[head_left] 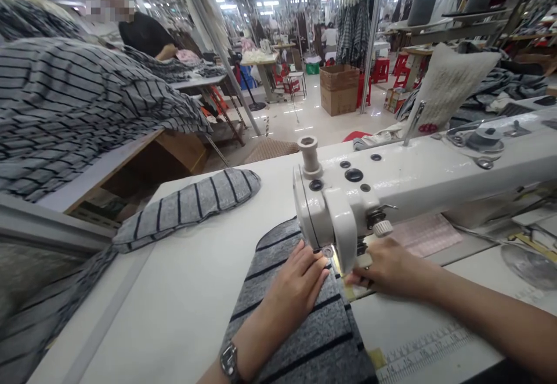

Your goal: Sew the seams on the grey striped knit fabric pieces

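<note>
A white sewing machine (313, 210) stands in front of me, its head over a grey cloth piece with dark stripes (313, 337). My left hand (296, 279) lies flat on this cloth, fingers stretched out towards the needle area. A watch (228, 361) is on that wrist. To the right of the machine head, my right hand (387, 268) has its fingers bent and drawn together close to the presser foot. What they pinch, if anything, is hidden. The needle itself is covered by the machine head and my fingers.
Another striped piece (187, 204) lies on the white table (117, 314) to the left. Striped fabric is heaped (87, 94) beyond it, near a person in a dark shirt (145, 35). A ruler strip (426, 349) runs along the right front. A cardboard box (339, 91) stands behind.
</note>
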Available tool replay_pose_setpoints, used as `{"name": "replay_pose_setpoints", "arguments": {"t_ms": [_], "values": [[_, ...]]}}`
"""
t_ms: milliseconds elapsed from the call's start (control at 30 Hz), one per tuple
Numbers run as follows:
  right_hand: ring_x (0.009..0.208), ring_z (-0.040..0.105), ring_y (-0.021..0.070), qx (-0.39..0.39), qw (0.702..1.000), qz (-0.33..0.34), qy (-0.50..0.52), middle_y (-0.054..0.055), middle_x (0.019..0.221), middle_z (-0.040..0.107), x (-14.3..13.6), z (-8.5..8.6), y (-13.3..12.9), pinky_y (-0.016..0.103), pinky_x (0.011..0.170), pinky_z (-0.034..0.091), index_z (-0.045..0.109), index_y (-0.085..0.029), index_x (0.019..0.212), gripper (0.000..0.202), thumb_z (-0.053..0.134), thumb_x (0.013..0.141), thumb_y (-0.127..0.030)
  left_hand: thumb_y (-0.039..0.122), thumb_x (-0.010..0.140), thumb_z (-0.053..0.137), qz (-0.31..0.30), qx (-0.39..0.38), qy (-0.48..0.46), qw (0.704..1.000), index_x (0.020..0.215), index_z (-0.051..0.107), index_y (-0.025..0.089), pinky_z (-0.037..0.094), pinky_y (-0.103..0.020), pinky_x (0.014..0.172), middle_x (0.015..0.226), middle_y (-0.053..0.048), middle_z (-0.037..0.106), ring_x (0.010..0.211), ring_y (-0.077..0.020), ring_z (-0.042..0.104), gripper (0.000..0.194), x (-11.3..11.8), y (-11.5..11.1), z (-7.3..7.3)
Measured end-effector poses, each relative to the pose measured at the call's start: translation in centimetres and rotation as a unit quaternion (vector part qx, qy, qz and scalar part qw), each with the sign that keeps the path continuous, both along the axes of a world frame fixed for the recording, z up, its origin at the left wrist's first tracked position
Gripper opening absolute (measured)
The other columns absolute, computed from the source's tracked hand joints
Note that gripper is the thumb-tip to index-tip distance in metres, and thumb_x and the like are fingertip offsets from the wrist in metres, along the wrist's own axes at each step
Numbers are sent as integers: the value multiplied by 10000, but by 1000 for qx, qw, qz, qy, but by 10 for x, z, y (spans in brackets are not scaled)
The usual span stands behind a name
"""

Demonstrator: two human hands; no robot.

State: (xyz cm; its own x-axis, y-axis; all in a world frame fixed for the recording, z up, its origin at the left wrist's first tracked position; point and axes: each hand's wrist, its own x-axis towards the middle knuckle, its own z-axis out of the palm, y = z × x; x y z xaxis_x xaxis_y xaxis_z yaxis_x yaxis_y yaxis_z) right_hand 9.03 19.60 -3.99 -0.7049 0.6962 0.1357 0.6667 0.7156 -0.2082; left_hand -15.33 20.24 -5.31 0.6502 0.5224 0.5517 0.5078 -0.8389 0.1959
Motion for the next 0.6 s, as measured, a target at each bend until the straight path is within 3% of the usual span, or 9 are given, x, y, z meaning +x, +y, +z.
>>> {"name": "replay_pose_setpoints", "arguments": {"t_ms": [100, 233, 300, 400, 467, 533, 600], "values": [[627, 584, 147, -13, 988, -148, 33, 50, 717, 678, -2, 6, 9, 249, 573, 332, 696, -174, 825, 314, 476, 1006, -305, 179, 999, 404, -6, 10, -6, 1000, 1020, 599, 168, 515, -418, 1037, 952, -72, 702, 931, -189, 690, 197, 2, 3, 2], [604, 575, 149, -19, 983, -179, 33, 42, 689, 671, 0, 15, 12, 251, 563, 319, 704, -170, 794, 357, 484, 1007, -352, 186, 1000, 401, -10, 17, 10, 1000, 1038, 600, 174, 520, -401, 1031, 973, -72, 706, 952, -190, 693, 203, 2, 5, 12], [618, 578, 157, -24, 983, -182, 31, 44, 700, 674, 2, 17, 10, 258, 569, 318, 715, -171, 827, 331, 513, 996, -371, 192, 990, 404, 1, 29, 51, 998, 1047, 615, 169, 558, -418, 965, 1017, -99, 709, 995, -230, 690, 219, -2, -6, 16], [653, 592, 168, -38, 983, -178, 25, 57, 758, 693, 4, 18, 9, 263, 590, 337, 725, -170, 884, 320, 519, 996, -388, 145, 934, 429, 119, 33, 179, 976, 1030, 656, 116, 615, -370, 654, 930, -152, 711, 789, -273, 720, 249, -15, -45, 8], [649, 593, 160, -52, 984, -167, 18, 53, 775, 698, 3, 20, 9, 257, 598, 353, 728, -176, 897, 331, 503, 1005, -391, 68, 876, 415, 240, -7, 282, 929, 1026, 679, 70, 527, -278, 437, 788, -151, 702, 515, -216, 660, 304, -25, -73, -4], [657, 602, 159, -64, 986, -155, 6, 53, 783, 700, 1, 22, 9, 254, 603, 363, 731, -180, 898, 339, 494, 1009, -396, 4, 814, 399, 309, -46, 350, 883, 1045, 691, 38, 547, -291, 488, 866, -212, 719, 557, -232, 685, 374, -32, -82, -9], [692, 622, 173, -71, 987, -144, -11, 65, 812, 707, 0, 26, 9, 261, 608, 367, 730, -178, 902, 359, 482, 1012, -413, 1, 778, 398, 300, -66, 350, 885, 1045, 698, 32, 599, -400, 663, 1010, -268, 710, 794, -319, 728, 403, -36, -62, 2]]}}
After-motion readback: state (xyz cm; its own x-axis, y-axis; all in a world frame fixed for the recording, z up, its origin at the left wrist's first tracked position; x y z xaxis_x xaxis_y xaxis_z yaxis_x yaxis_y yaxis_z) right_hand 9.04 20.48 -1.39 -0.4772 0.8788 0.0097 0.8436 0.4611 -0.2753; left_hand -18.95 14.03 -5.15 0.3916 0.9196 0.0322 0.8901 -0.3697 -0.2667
